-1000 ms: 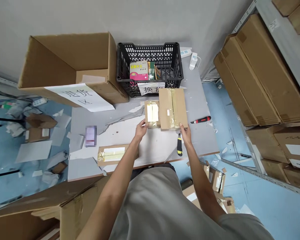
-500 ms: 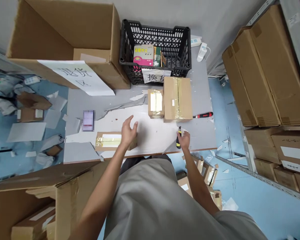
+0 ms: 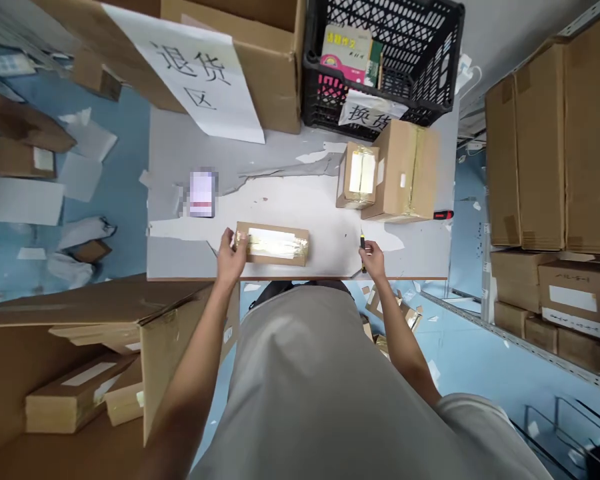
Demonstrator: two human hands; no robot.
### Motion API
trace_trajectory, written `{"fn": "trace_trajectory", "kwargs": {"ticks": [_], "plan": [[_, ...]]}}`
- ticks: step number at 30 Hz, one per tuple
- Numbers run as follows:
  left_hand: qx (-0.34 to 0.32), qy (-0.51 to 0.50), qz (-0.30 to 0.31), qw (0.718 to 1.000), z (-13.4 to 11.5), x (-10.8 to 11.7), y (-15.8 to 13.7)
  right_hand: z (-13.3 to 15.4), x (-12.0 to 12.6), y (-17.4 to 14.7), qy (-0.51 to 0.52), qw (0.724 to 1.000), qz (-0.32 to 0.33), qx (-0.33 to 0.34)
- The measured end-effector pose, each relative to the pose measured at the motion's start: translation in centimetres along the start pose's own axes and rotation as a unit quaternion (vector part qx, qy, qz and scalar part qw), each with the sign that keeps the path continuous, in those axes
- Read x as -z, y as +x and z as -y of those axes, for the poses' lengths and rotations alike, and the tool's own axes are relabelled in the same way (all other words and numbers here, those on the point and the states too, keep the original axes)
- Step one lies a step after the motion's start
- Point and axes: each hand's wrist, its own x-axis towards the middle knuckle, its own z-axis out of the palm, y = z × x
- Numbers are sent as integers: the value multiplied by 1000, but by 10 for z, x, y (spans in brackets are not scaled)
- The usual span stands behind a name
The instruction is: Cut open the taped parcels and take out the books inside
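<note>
A long, taped cardboard box (image 3: 275, 245) with a white label lies near the front edge of the table. My left hand (image 3: 233, 257) grips its left end, thumb on top and fingers at the far side. In my right hand (image 3: 372, 259) is a box cutter (image 3: 363, 248), black and yellow, its thin blade out and pointing away from me. The cutter is held over the table, to the right of the long box and apart from it. Behind it stand a small taped carton (image 3: 359, 175) and a larger carton (image 3: 413, 171), side by side.
A big open carton (image 3: 275, 93) with a paper sign and a black plastic crate (image 3: 320, 110) holding books stand at the back. A red-handled tool (image 3: 443, 215) lies at the right edge. Shelving with cartons (image 3: 535, 160) borders the right; an open box (image 3: 155, 373) sits lower left.
My left hand has moved to the long box's left end and taken hold, and the box now lies further from the table edge. The cutter's blade now shows. The view has shifted.
</note>
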Motion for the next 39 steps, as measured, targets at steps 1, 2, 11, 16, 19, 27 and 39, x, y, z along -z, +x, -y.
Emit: {"fn": "trace_trajectory", "kwargs": {"ticks": [1, 2, 11, 16, 19, 27, 39], "plan": [[0, -22, 18, 1000, 4, -1, -4, 13, -8, -8, 17, 999, 25, 15], [-3, -41, 37, 998, 7, -1, -9, 26, -16, -16, 33, 998, 52, 31], [-145, -25, 216, 965, 24, 40, 1, 142, -47, -74, -164, 953, 157, 200], [-171, -5, 284, 943, 34, 49, 20, 191, -75, -98, -314, 866, 236, 308], [-161, -35, 306, 938, 42, 44, 22, 209, -100, -105, -378, 823, 261, 336], [-141, -97, 322, 931, 53, 37, 18, 234, -131, -109, -482, 760, 286, 330], [-148, -108, 335, 924, 52, 36, 21, 264, -130, -126, -589, 686, 298, 305]]}}
